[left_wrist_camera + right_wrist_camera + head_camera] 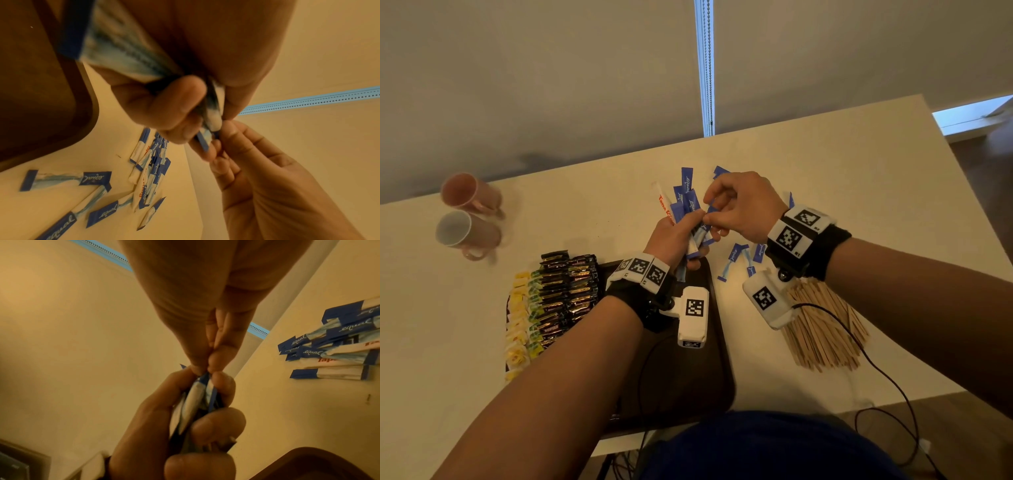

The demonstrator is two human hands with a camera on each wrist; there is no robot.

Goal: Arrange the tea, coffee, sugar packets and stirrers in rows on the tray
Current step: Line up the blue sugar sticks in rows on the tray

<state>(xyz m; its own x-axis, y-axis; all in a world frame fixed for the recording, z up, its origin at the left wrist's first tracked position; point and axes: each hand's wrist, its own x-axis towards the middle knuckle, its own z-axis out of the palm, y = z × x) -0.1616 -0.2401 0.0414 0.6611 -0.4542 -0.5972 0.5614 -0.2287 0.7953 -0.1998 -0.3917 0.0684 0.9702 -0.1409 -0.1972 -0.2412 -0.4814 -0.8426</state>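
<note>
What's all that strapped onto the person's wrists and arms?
Both forearms are bare, with no sleeves. Each wrist wears a black band wrapped in white blocks printed with black square codes. A small white box camera hangs under each wrist, also coded. A thin black cable trails from the right one.

Both forearms reach forward from the person's body and converge above the far end of the tray [717,342], each wrist wrapped in a black band carrying white marker blocks. The left hand [675,236] is curled, thumb and fingers clamping a bundle of sugar packets [697,240] held just past the tray's far edge. The right hand [743,205], knuckles up, meets it from the tray's right side, thumb and fingertips [213,363] pinching the bundle's upper end.
</note>
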